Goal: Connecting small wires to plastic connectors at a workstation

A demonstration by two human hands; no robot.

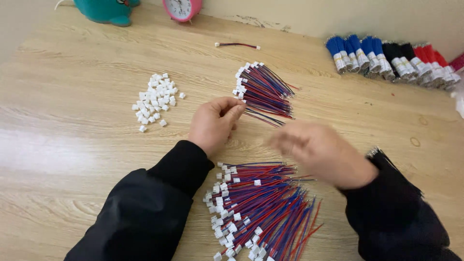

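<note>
On the wooden worktop (72, 145) two hands in black sleeves work with short red and blue wires. The left hand (212, 123) rests near the middle of the worktop, its fingers pinched together on the near end of the smaller bundle of wires (263, 92), which lies fanned out just beyond it; every wire there carries a white plug at one end. The right hand (321, 152) hovers just beside it, blurred, so I cannot tell if it is closed on something or not.

At the near edge, between the two sleeves, lies the large heap of wires (256, 208) (also with white plugs, but more untidy). Toward the left side a small pile of loose white plugs (155, 100) waits, well apart from the hands. One single wire (237, 45) lies alone near the far edge.

Judging from this, some wires are already sorted into the smaller bundle, while the bigger heap is left. In the far right corner stand tied bunches of blue, black and red wires (391, 59), and at the far edge a pink clock (181, 8) and a teal toy (106, 10).
</note>
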